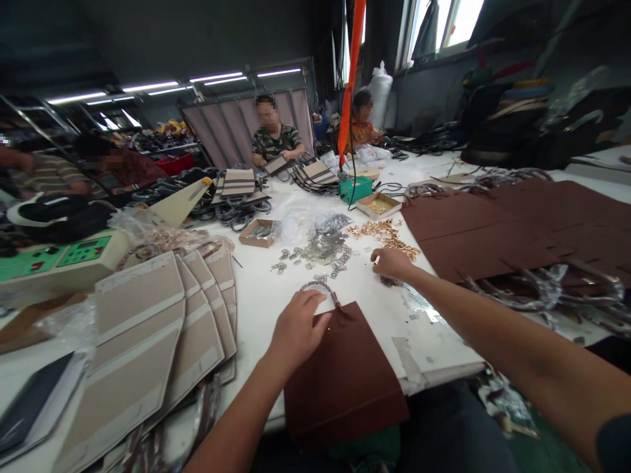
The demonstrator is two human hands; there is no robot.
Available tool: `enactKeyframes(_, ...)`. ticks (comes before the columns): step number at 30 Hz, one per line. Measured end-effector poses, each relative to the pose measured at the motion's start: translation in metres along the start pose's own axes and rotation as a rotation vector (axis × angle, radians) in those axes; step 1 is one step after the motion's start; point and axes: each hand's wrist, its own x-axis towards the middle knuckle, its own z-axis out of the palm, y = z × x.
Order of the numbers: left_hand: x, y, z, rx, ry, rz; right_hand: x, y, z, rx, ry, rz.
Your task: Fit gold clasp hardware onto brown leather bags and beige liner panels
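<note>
A brown bag panel with a curved handle at its top edge lies in front of me, its lower end over the table's near edge. My left hand grips the panel's top left corner by the handle, thumb on the face. To the right, my right hand is closed in a pinch, with a small gold-coloured metal piece at the fingertips. Just beyond it lies a loose pile of gold-coloured metal fittings. Flat silver metal plates are scattered between the hands and the far boxes.
Beige panels are stacked at left beside a green-fronted machine. Large brown panels with wrapped handles cover the right. Two small cardboard boxes and a green box stand farther back. A co-worker sits across; others are nearby.
</note>
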Motion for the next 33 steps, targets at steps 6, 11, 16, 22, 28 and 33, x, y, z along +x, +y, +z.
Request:
enactKeyframes(6, 0.048, -0.003, 0.036, 0.062, -0.416, 0.195, -0.093, -0.035, 0.037, 0.437, -0.134, -0.142)
enactKeyframes(11, 0.071, -0.014, 0.037, 0.021, -0.537, 0.235, -0.171, -0.046, 0.090, 0.971, -0.242, -0.068)
enactKeyframes(16, 0.092, 0.009, 0.024, -0.008, -0.642, 0.155, -0.183, -0.056, 0.104, 0.656, 0.039, -0.357)
enactKeyframes(22, 0.092, 0.023, 0.026, -0.245, -0.628, -0.092, -0.168, -0.062, 0.110, 0.692, 0.169, -0.389)
enactKeyframes(28, 0.053, -0.008, 0.025, -0.266, -0.477, -0.334, -0.157, -0.053, 0.103, 1.037, -0.038, -0.045)
enactKeyframes(33, 0.036, -0.015, 0.032, -0.168, -0.512, -0.372, -0.150, -0.046, 0.093, 1.088, -0.121, 0.025)
